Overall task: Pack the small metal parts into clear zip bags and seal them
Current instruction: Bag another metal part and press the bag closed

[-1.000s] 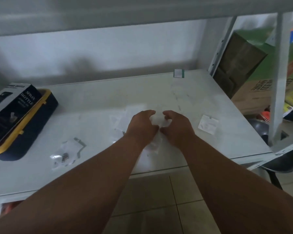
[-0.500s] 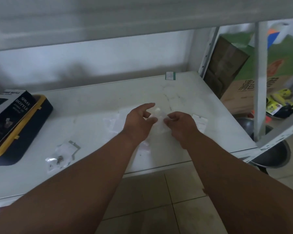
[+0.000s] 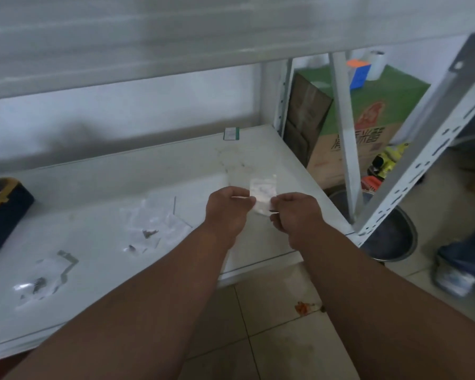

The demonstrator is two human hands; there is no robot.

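bagged parts [image 3: 146, 229] left, apparently bin [image 3: 392, 237] right

A white metal shelf [image 3: 148, 187] is set against a pale wall [image 3: 121, 119] above a tiled floor [image 3: 272, 338], with cardboard boxes [image 3: 368, 127] stacked alongside.
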